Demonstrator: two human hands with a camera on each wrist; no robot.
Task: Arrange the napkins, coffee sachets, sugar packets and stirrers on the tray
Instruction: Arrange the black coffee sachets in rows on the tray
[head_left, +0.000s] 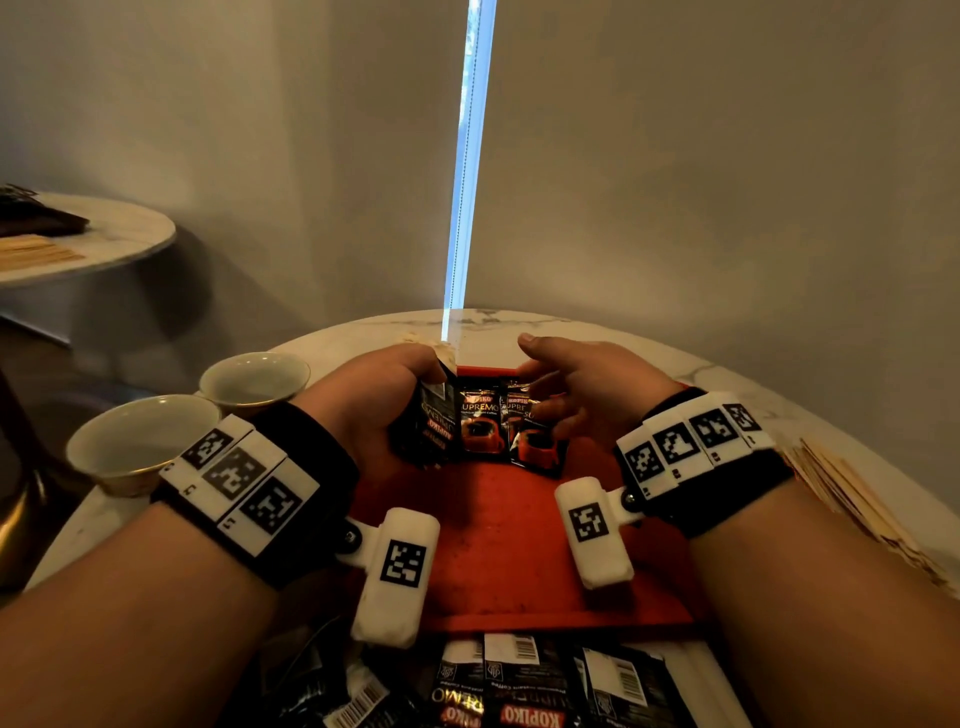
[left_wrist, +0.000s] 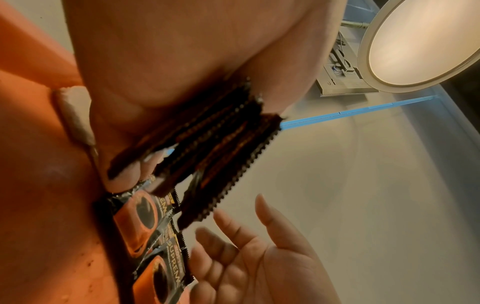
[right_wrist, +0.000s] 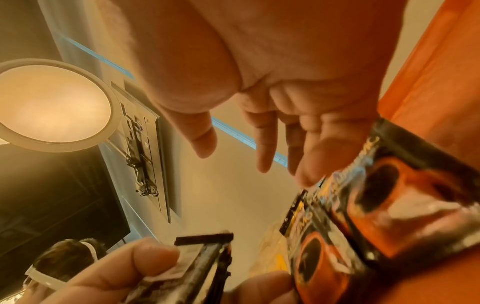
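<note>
A red tray (head_left: 498, 551) lies on the marble table in front of me. Two black coffee sachets (head_left: 480, 423) (head_left: 535, 441) lie side by side at its far end. My left hand (head_left: 387, 395) grips an upright stack of coffee sachets (head_left: 426, 415) (left_wrist: 215, 144) just left of them, thumb on one side and fingers on the other. My right hand (head_left: 566, 387) hovers over the right sachet with fingers spread and relaxed, one fingertip (right_wrist: 309, 176) touching the sachet (right_wrist: 389, 185). More loose sachets (head_left: 524, 686) lie at the near edge.
Two empty cream cups (head_left: 137, 439) (head_left: 254, 379) stand left of the tray. Wooden stirrers (head_left: 852, 493) lie on the table at the right. A second round table (head_left: 104, 234) at far left carries more stirrers and a dark object.
</note>
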